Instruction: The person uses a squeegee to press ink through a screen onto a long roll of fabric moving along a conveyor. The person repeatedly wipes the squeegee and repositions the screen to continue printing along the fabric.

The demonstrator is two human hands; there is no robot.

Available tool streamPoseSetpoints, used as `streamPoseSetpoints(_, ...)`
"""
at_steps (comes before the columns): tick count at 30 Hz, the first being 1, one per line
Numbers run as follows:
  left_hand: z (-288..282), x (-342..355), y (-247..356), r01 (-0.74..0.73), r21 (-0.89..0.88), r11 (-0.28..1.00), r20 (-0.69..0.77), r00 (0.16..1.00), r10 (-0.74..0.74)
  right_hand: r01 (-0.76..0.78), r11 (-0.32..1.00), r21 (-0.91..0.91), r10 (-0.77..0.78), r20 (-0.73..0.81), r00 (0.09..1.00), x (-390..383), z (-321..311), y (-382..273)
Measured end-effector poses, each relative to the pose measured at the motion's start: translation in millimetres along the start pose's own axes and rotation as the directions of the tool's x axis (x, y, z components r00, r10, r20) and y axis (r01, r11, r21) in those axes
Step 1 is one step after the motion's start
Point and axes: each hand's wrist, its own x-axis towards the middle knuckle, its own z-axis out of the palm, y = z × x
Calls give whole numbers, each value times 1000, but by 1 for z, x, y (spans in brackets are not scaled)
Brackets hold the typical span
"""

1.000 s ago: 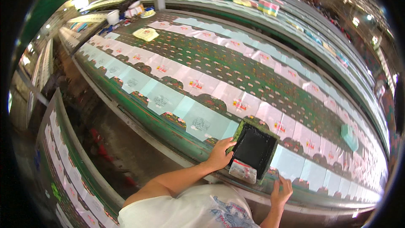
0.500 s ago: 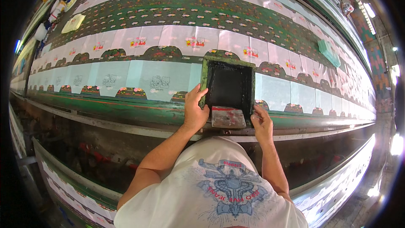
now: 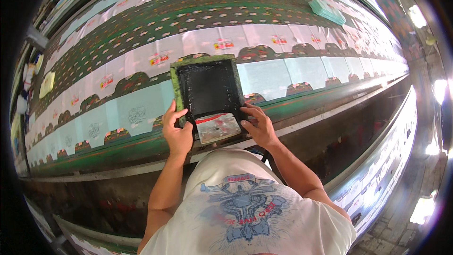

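Note:
A screen printing frame (image 3: 177,85) with green-stained edges and a dark mesh lies on the near row of pale blue sheets. Across its near end rests a flat block-like squeegee (image 3: 218,130), smeared grey, with a red strip along its far edge. My left hand (image 3: 178,127) grips the frame's left side near the front corner, fingers bent and thumb inside the edge. At the opposite side, my right hand (image 3: 259,123) holds the right edge, fingertips and thumb curled onto it. Left of the frame, a pale blue sheet (image 3: 137,120) bears a dark line drawing.
The long green table (image 3: 127,144) runs across the view, its front rail (image 3: 113,172) close to my body. Pink-white sheets (image 3: 188,42) with red prints form a row beyond. A teal stack (image 3: 328,12) lies far right, a yellow pile (image 3: 47,85) far left. Another sheet-covered table (image 3: 373,179) stands behind on the right.
The view has swung and tilted, so the frame and both hands appear farther left. Against the sheets, the frame stays in about the same place. Both hands keep hold of its sides.

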Motion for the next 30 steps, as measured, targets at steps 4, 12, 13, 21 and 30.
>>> streamPoseSetpoints(4,27,-2,22,-105,61,993,-12,994,106,52,999,-4,-52,-48,997,-3,-28,13)
streamPoseSetpoints(12,161,-24,41,-154,-10,988,-44,987,154,39,993,-110,-59,-186,981,3,-138,60)
streamPoseSetpoints(13,178,-27,46,-162,-25,986,-50,986,161,54,993,-104,-74,-203,976,2,-153,70)
streamPoseSetpoints(21,233,-42,56,-23,-104,994,-35,999,20,339,791,-510,-443,-94,892,-1,-212,70)
streamPoseSetpoints(30,242,-41,57,115,-143,983,-10,993,-118,658,566,-496,-563,351,748,9,-208,30)
